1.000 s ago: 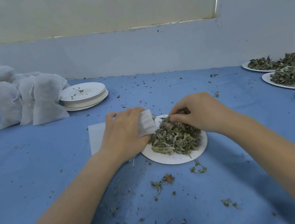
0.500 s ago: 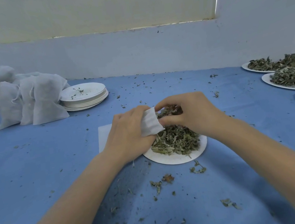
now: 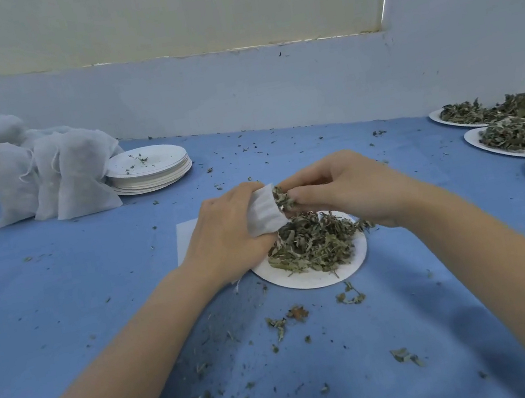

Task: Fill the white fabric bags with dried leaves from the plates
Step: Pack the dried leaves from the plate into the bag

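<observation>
Gripping the small white fabric bag (image 3: 265,214) by its gathered mouth, the left hand (image 3: 225,236) holds the opening turned toward the right hand (image 3: 339,191), whose fingertips pinch a tuft of dried green leaves (image 3: 280,197) right at the bag's lip. Both hands hover just above the round white paper plate (image 3: 312,277) in the middle of the blue cloth-covered table (image 3: 65,318), where a loose heap of the same leaves (image 3: 314,245) lies.

The bag looks thin, limp and nearly weightless, so by my judgement it will collapse unless the mouth is kept spread; the sensible hold is at the rim, thumb inside and fingers outside, as the left hand appears to have it. The leaves seem brittle and light: a firm squeeze would likely crumble them, and a loose pinch sheds bits, as the crumbs scattered over the cloth suggest. Small tufts pushed well past the lip should spill least.

Beside the left hand a flat white sheet (image 3: 186,242) lies on the cloth, possibly another unfilled bag. Far left, plump filled white bags (image 3: 77,181) lean together next to a stack of emptied white plates (image 3: 152,168). Three more plates heaped with leaves (image 3: 521,134) wait at the right edge.
</observation>
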Motion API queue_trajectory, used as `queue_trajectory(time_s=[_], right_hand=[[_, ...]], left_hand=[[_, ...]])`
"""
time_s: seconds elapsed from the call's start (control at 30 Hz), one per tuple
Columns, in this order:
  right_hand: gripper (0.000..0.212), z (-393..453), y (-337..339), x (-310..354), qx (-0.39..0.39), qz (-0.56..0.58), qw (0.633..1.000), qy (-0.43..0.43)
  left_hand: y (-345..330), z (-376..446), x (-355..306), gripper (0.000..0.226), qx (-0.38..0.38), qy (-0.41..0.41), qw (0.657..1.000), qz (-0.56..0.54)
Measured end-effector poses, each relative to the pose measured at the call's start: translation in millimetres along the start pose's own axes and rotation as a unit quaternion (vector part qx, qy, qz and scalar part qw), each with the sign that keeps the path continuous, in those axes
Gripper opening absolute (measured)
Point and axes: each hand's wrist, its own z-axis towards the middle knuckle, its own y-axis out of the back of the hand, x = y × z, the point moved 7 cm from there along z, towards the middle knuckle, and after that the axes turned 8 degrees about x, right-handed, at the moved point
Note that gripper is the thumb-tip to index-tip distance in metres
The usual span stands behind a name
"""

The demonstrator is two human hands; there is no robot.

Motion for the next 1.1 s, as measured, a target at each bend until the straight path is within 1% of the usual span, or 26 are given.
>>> queue_trajectory(time_s=[0.07,0.17,0.2,0.27,0.33,0.4,0.43,0.47,0.5,0.53,0.57,0.6,0.63,0.7,0.77,0.93,1.0,1.1], right_hand=[[0.018,-1,1,2,-0.033,-0.023,0.999,0.009],[0.015,0,4,5,-0.102,-0.144,0.984,0.006],[0.016,0,4,5,-0.123,-0.173,0.977,0.005],[0.021,1,1,5,-0.158,-0.195,0.968,0.010],[0.017,4,-4,3,-0.171,-0.216,0.961,0.006],[0.012,6,-7,0,-0.160,-0.225,0.961,-0.010],[0.012,7,-6,-3,-0.143,-0.206,0.968,-0.026],[0.013,7,-6,-7,-0.113,-0.155,0.981,-0.043],[0.014,7,-6,-10,-0.079,-0.070,0.993,-0.054],[0.015,7,-6,-12,-0.050,0.036,0.996,-0.061],[0.017,6,-6,-13,-0.034,0.133,0.989,-0.064],[0.022,6,-5,-12,-0.028,0.195,0.978,-0.064],[0.025,6,-5,-13,-0.023,0.234,0.970,-0.065],[0.026,6,-6,-13,-0.007,0.272,0.960,-0.064],[0.023,6,-9,-13,0.001,0.280,0.958,-0.060],[0.011,8,-6,-18,-0.062,0.246,0.966,-0.044],[0.015,9,-8,-17,-0.063,0.264,0.961,-0.059],[0.023,6,-9,-13,-0.022,0.321,0.943,-0.085]], left_hand=[[-1,0,-1,0.047,0.001,-0.002,1.000,0.000],[-1,0,-3,0.045,-0.002,-0.005,1.000,0.009],[-1,0,-4,0.045,-0.003,-0.012,1.000,0.018],[-1,-1,-8,0.047,-0.002,-0.032,0.998,0.054],[-4,-1,-11,0.050,0.005,-0.045,0.995,0.090],[-5,-2,-13,0.050,0.010,-0.048,0.993,0.111],[-6,-2,-13,0.049,0.012,-0.045,0.992,0.118],[-6,-2,-12,0.049,0.013,-0.041,0.991,0.124],[-5,-2,-11,0.049,0.013,-0.035,0.991,0.128],[-5,-1,-9,0.049,0.013,-0.030,0.991,0.130],[-4,-1,-8,0.049,0.010,-0.026,0.991,0.132],[-3,0,-7,0.049,0.007,-0.023,0.991,0.134],[-3,0,-7,0.049,0.005,-0.021,0.991,0.135],[-3,-1,-6,0.048,0.002,-0.020,0.991,0.135],[-2,-1,-6,0.048,-0.001,-0.019,0.991,0.131],[-3,-1,-8,0.046,-0.004,-0.026,0.992,0.124],[-4,-1,-8,0.047,0.002,-0.025,0.992,0.125],[-4,-1,-5,0.048,0.003,-0.015,0.992,0.129]])
